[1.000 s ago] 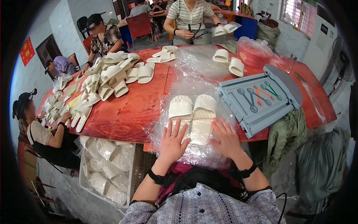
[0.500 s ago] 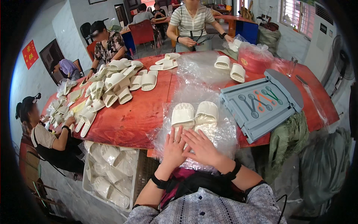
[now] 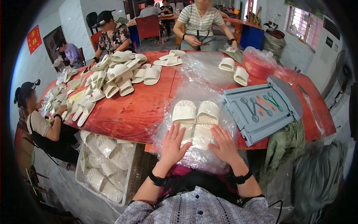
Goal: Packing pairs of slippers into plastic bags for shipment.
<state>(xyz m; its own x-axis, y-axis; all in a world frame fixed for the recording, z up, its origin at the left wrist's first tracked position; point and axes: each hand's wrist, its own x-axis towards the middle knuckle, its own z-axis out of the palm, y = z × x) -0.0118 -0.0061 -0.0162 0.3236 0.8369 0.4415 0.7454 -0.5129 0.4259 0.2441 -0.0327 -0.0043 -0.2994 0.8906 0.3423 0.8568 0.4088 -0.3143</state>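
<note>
A pair of white open-toed slippers (image 3: 184, 111) lies side by side at the table's near edge, toes away from me. Clear plastic bags (image 3: 167, 112) spread under and around the pair; I cannot tell whether it is inside one. My left hand (image 3: 173, 145) rests flat with fingers spread on the left slipper's sole and the plastic beside it. On the other side, my right hand (image 3: 223, 143) lies open along the right slipper's outer edge. Neither hand holds anything. Part of both soles shows between the hands.
Many loose slippers (image 3: 116, 72) are heaped on the red table (image 3: 138, 119). A grey-blue folding stool (image 3: 257, 108) lies at right, near two slippers (image 3: 240, 75) and a red bundle (image 3: 257, 61). Below left stands a crate (image 3: 121, 201) of bagged slippers. Several people sit or stand around.
My hands have moved apart from nearly overlapping over the soles, the right one going right. More of the soles shows. The person across no longer has a white item lifted.
</note>
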